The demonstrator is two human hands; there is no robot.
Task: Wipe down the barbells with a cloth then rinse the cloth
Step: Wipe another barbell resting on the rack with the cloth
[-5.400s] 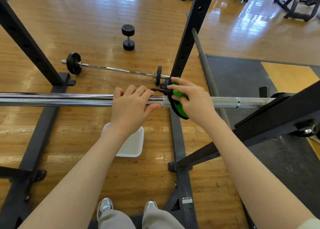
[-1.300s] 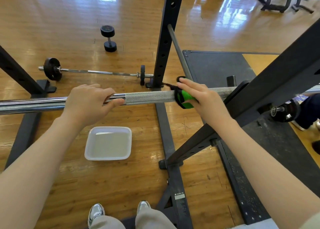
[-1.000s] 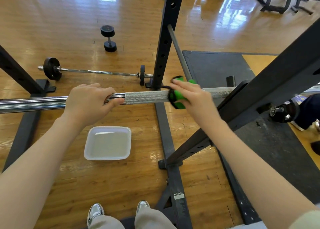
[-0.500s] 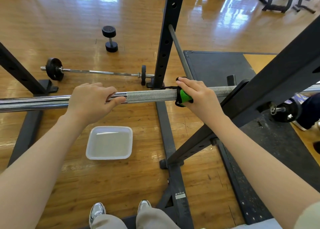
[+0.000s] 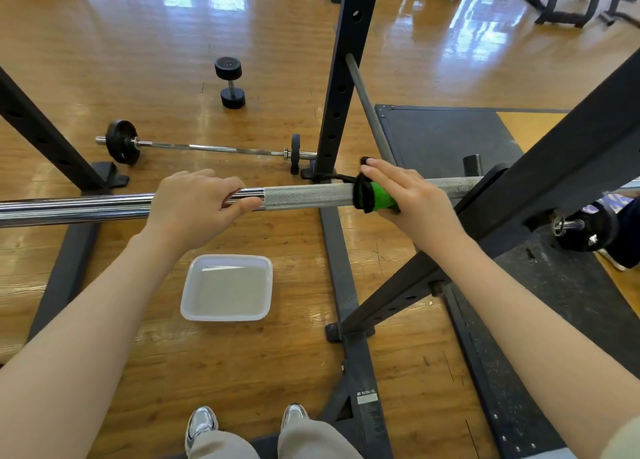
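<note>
We see a glossy wood gym floor (image 5: 104, 60), black rack (image 5: 341, 77), dark mat (image 5: 450, 139). Racked barbell (image 5: 304, 197): left hand (image 5: 197, 205) curled over it, right hand (image 5: 412, 202) clamps green cloth (image 5: 375, 198) round knurling. White tub (image 5: 227, 314) below, probably water. Floor barbell (image 5: 207, 148), dumbbell (image 5: 230, 82) behind.

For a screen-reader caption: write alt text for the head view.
A person's right hand wraps a green-and-black cloth around a racked barbell, while the left hand grips the bar's smooth section. Below, a white basin of water sits on the wooden gym floor; a smaller barbell and a dumbbell lie beyond.
</note>
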